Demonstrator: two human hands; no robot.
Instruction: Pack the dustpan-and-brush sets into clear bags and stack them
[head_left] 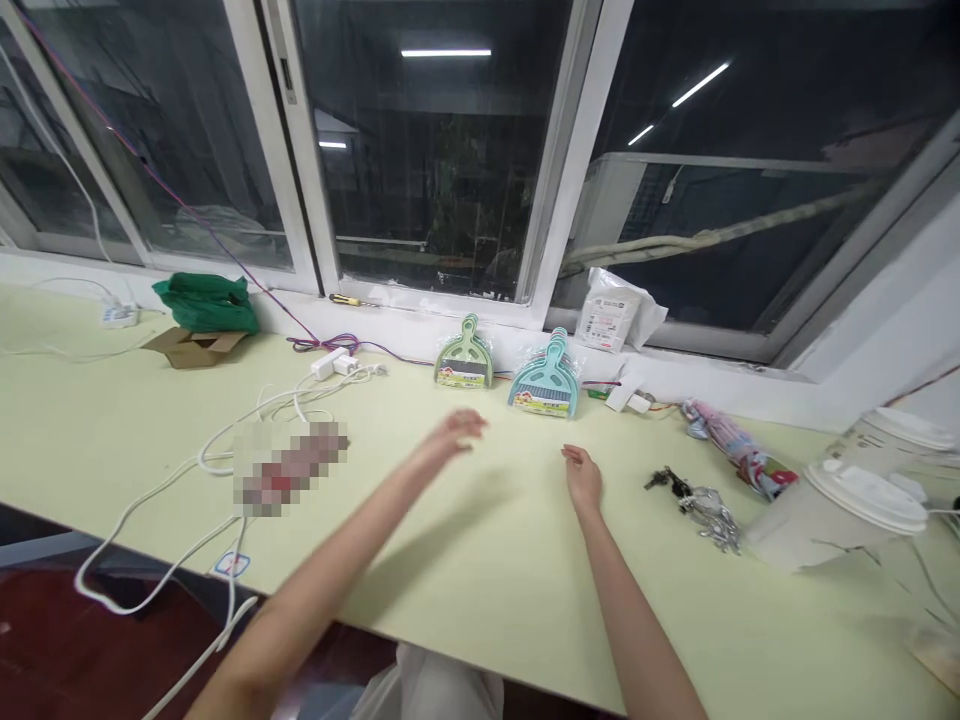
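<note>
My left hand (459,432) hovers over the pale yellow-green table, fingers loosely bent and apart, holding nothing. My right hand (582,480) is over the tabletop farther right, fingers slightly curled, with nothing visible in it. Just beyond the left hand, a green mini dustpan and brush set (463,355) leans upright against the wall under the window. Behind the right hand, a stack of blue dustpan and brush sets (547,378) stands in clear wrapping. Neither hand touches the dustpans.
Keys (705,508), a folded umbrella (739,447) and a lidded paper cup (832,510) lie to the right. On the left are white cables (161,490), a blurred-out item (292,470), a cardboard box (196,347) and a green bag (206,300). A white package (611,310) rests on the sill.
</note>
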